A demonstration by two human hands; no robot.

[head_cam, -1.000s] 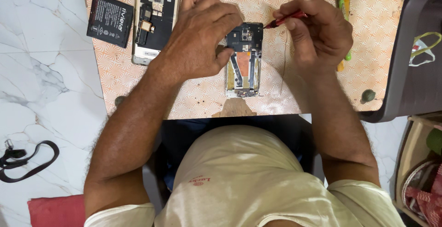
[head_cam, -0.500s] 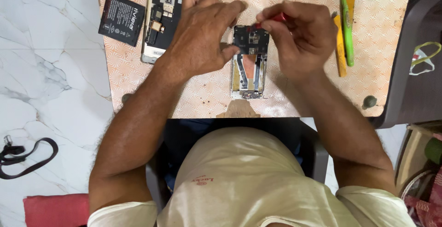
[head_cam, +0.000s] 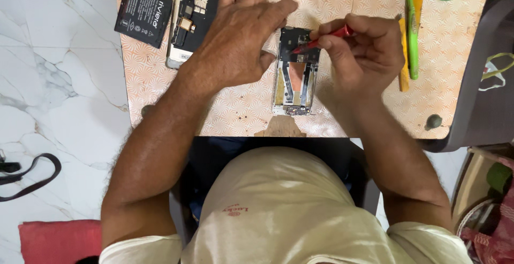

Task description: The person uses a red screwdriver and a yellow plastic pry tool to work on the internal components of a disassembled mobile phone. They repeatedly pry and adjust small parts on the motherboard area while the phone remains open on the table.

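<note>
Fingers of the right hand (head_cam: 364, 55) pinch a red tool (head_cam: 321, 39), tip on the opened phone (head_cam: 296, 71) just below them; the left hand (head_cam: 241, 44) curls against its edge. Light, stiff, fragile inside — best gripped by the frame.

I am wearing a cream, short-sleeved T-shirt, and its sleeves are ending high on my upper arms, so both arms are staying bare down to my left hand (head_cam: 241, 44) and my right hand (head_cam: 364, 60). The shirt is showing a small reddish print on the chest and some soft folds across the belly. Hair is growing along both forearms. I am wearing no gloves.
</note>
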